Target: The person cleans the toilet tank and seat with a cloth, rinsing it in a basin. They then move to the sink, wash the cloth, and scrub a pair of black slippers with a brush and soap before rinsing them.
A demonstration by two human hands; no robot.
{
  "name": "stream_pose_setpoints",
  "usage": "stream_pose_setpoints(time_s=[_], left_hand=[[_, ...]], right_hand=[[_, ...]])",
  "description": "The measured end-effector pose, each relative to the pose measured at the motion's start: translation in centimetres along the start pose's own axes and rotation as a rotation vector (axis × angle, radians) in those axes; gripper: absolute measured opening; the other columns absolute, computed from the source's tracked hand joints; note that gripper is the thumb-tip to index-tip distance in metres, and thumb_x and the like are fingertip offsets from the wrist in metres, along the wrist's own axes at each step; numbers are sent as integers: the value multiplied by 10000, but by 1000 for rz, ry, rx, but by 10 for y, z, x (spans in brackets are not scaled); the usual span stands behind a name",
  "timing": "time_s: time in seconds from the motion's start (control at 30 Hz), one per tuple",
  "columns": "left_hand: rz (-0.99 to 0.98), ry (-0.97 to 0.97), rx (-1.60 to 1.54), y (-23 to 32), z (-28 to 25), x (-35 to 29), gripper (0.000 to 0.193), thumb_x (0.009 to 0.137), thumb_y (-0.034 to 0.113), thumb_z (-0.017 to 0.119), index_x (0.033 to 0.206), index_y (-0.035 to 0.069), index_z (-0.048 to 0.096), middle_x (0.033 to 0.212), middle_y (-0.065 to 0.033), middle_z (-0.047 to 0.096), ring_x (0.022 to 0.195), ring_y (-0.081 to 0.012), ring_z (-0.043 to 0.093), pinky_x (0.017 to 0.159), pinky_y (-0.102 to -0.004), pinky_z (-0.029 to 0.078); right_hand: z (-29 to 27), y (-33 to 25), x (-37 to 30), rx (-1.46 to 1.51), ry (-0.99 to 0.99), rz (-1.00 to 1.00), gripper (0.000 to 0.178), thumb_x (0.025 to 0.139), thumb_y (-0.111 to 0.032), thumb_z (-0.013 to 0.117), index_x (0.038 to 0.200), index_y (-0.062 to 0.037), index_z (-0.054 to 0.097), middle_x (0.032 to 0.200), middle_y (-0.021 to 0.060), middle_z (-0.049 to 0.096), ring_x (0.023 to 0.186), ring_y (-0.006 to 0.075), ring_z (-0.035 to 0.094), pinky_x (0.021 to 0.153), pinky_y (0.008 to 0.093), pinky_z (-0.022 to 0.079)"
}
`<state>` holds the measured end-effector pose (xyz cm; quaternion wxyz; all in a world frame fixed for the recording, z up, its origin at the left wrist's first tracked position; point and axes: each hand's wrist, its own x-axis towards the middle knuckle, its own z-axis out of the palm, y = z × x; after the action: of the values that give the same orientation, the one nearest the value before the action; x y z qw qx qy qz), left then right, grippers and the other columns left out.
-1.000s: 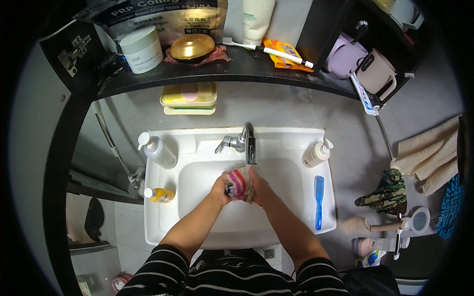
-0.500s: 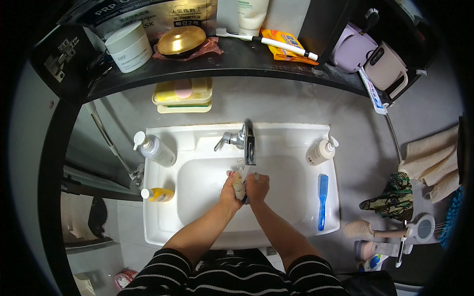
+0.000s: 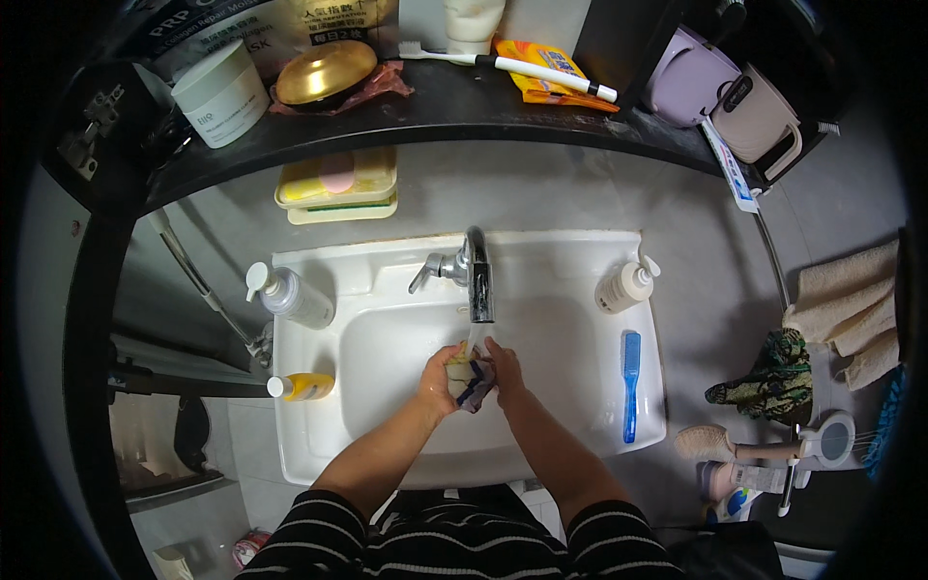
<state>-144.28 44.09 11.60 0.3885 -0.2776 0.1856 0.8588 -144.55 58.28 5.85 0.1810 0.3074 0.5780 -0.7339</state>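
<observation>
Fingers of the right hand (image 3: 506,371), now unclenched, and left hand (image 3: 440,383) pinch the cloth (image 3: 473,382) mid-frame, baring it to water (image 3: 476,338).

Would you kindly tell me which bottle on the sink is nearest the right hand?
The cream pump bottle at the back right of the sink, nearest the right hand; the pale grey pump bottle and yellow bottle are along the left.
</observation>
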Motion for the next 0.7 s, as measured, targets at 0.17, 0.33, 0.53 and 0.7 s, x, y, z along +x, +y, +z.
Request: stream_pose_setpoints(time_s=[0.17, 0.33, 0.53, 0.7], left_hand=[[76, 84, 273, 18, -15, 7, 568, 855, 545, 480, 1185, 89, 560, 1142, -139, 603, 1041, -308, 579, 917, -452, 454], [-135, 140, 173, 22, 12, -21, 629, 848, 643, 475, 1215, 138, 548, 1166, -112, 602, 1039, -275, 595, 916, -463, 467], [338, 109, 71, 7, -26, 37, 301, 909, 350, 571, 1015, 69, 574, 943, -71, 625, 848, -232, 617, 733, -379, 532], [529, 265, 149, -10, 32, 16, 241, 923, 291, 567, 917, 51, 558, 830, -91, 605, 693, -211, 601, 600, -350, 520]], right_hand=[[12, -29, -28, 496, -370, -19, 326, 862, -262, 626, 1090, -42, 552, 953, 78, 631, 798, 174, 634, 732, 318, 526], [37, -22, -29, -303, -53, -661, 243, 795, -199, 707, 945, -28, 620, 740, 49, 611, 652, 148, 587, 603, 311, 483], [48, -30, -59, -627, 332, -859, 406, 795, -254, 672, 1114, -37, 548, 1024, 156, 564, 1006, 332, 494, 836, 421, 440], [47, -17, -58, -524, 425, -879, 234, 843, -257, 621, 926, -46, 567, 869, 146, 603, 861, 331, 562, 770, 421, 460]])
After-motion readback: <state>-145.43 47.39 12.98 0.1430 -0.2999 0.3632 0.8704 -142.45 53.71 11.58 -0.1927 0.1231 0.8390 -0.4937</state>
